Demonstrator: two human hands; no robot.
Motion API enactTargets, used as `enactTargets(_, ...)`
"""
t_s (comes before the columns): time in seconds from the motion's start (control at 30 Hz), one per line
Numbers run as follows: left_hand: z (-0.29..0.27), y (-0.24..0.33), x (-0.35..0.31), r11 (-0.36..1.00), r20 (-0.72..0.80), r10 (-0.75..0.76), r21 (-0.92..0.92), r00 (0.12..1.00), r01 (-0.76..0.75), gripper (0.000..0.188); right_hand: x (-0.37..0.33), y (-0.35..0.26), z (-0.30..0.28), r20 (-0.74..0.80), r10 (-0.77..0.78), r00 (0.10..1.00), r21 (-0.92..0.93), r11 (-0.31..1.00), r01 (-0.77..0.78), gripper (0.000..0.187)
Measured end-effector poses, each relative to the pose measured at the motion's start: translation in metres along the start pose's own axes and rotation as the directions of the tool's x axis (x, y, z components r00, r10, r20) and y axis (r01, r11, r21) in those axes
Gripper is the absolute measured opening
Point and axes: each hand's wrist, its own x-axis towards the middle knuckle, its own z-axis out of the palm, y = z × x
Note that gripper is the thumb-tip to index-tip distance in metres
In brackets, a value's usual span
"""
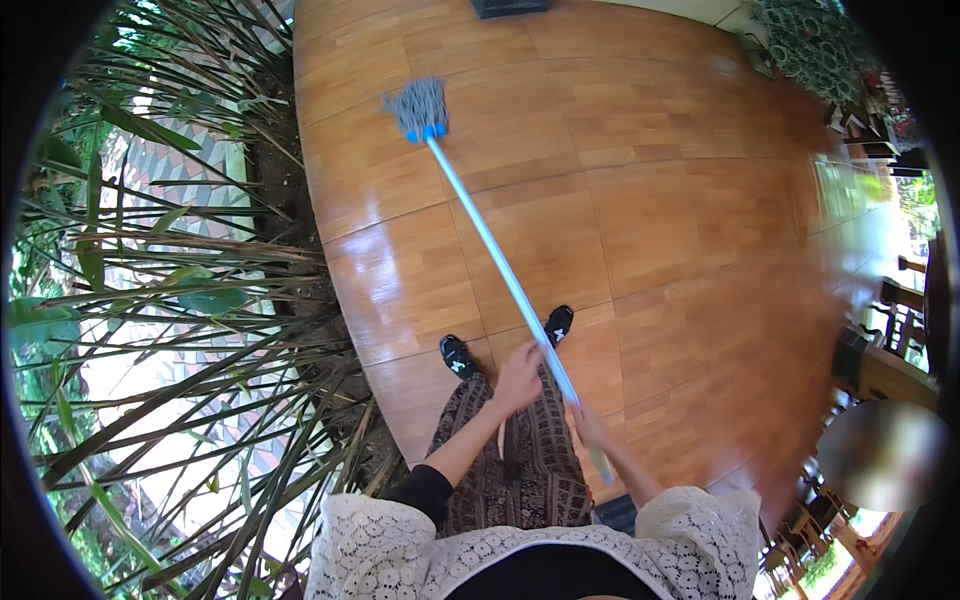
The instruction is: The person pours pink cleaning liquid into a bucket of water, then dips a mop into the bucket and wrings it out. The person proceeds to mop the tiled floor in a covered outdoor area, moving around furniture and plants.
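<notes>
Left hand (pixel 518 377) and right hand (pixel 588 425), fingers wrapped round light-blue mop handle (pixel 500 265). Grey mop head (pixel 418 108) on far wooden floor (pixel 680 200). Advisable: head flat, overlapping strokes, avoiding plants (pixel 180 300) left.

No packages in view; no labels; no signs; no screens; checked floor area, foliage at left, furniture at right rim; nothing of these kinds discernible; far-edge detail too small to resolve.
</notes>
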Motion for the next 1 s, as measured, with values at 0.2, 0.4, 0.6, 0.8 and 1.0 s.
enactTargets(0.2, 0.045, 0.087, -0.094, 0.927, 0.431, 0.369, -0.230, 0.823, -0.295, 0.051, -0.253, 0.056, 0.009, 0.089, 0.428, 0.899, 0.443, 0.792, -0.420, 0.030)
enactTargets(0.4, 0.048, 0.080, -0.079, 0.980, 0.345, 0.175, -0.148, 0.922, -0.131, 0.051, -0.227, 0.057, 0.016, 0.308, 0.376, 0.874, 0.494, 0.722, -0.484, 0.035)
enactTargets(0.6, 0.005, -0.015, 0.082, 0.938, -0.040, 0.317, 0.160, 0.948, -0.307, 0.035, -0.041, -0.041, -0.026, 0.506, -0.077, 0.859, 0.843, 0.254, -0.474, 0.035)
enactTargets(0.8, -0.067, -0.075, 0.263, 0.533, -0.053, -0.266, 0.824, 0.963, 0.193, 0.047, 0.159, -0.132, -0.057, 0.235, -0.209, 0.949, 0.875, 0.471, -0.113, 0.040)
enactTargets(1.0, -0.033, -0.043, 0.297, 0.325, -0.159, -0.138, 0.925, 0.978, 0.196, 0.046, 0.153, -0.123, -0.119, 0.283, -0.225, 0.933, 0.884, 0.438, -0.162, 0.040)
